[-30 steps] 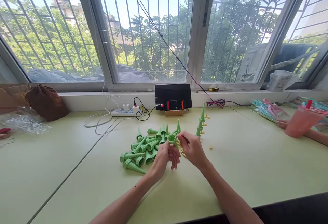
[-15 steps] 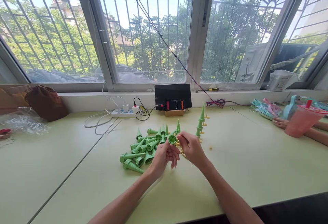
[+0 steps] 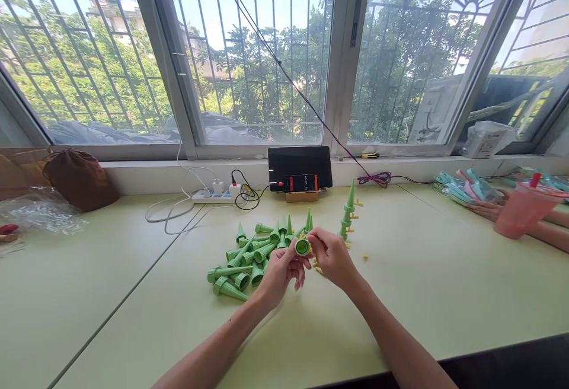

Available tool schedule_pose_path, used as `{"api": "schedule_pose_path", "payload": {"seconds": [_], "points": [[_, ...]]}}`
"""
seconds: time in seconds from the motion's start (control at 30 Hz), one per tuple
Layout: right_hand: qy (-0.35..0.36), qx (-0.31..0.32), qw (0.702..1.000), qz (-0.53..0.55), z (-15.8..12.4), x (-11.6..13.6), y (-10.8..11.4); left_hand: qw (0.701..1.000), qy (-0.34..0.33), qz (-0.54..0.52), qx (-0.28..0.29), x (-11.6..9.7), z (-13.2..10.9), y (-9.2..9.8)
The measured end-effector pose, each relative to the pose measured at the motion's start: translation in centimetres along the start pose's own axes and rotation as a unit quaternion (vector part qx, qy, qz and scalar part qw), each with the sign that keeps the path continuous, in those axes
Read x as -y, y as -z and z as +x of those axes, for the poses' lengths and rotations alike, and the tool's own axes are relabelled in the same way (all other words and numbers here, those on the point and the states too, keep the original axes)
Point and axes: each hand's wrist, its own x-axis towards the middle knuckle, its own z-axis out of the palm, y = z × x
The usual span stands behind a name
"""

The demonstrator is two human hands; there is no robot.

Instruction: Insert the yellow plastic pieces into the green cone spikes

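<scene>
My left hand (image 3: pixel 278 275) grips a green plastic watering spike (image 3: pixel 303 248), its round open end turned towards me. At the right side of that rim, my right hand (image 3: pixel 333 258) has thumb and fingers pinched together; whatever sits between them is hidden. A heap of similar green spikes (image 3: pixel 240 258) lies left of and behind my left hand. Small yellow valve pieces (image 3: pixel 319 270) are partly visible behind my right hand. Farther back on the right, several spikes with yellow pieces at their sides stand nested in an upright stack (image 3: pixel 347 217).
One yellow piece (image 3: pixel 365 257) lies alone right of the stack. A phone (image 3: pixel 301 183) leans on a tablet (image 3: pixel 320 160) by the window. A power strip (image 3: pixel 216 197) with cables is at the back left. A pink cup (image 3: pixel 527 211) stands right, beside another person's hands (image 3: pixel 491 208).
The held spike has moved slightly right and down, and its open end has tilted a little. My right hand stays pinched at its rim. The other person's hands have shifted slightly.
</scene>
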Motion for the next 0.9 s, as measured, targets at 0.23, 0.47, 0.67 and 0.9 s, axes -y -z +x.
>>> {"api": "schedule_pose_path", "payload": {"seconds": [0.23,0.47,0.67,0.9], "points": [[-0.002,-0.003,1.000,0.010,-0.01,0.07,0.06,1.000,-0.013,-0.006,0.005,0.18,0.05,0.17],[-0.003,-0.008,1.000,-0.024,-0.05,-0.42,0.02,1.000,-0.019,-0.005,0.016,0.29,0.03,0.27],[0.001,-0.012,0.999,-0.030,-0.10,-0.64,-0.03,0.999,-0.023,0.028,0.006,0.24,-0.19,0.18],[0.004,-0.012,0.999,-0.037,-0.02,-0.73,-0.05,0.994,-0.045,0.096,-0.009,-0.11,-0.35,0.04]]}}
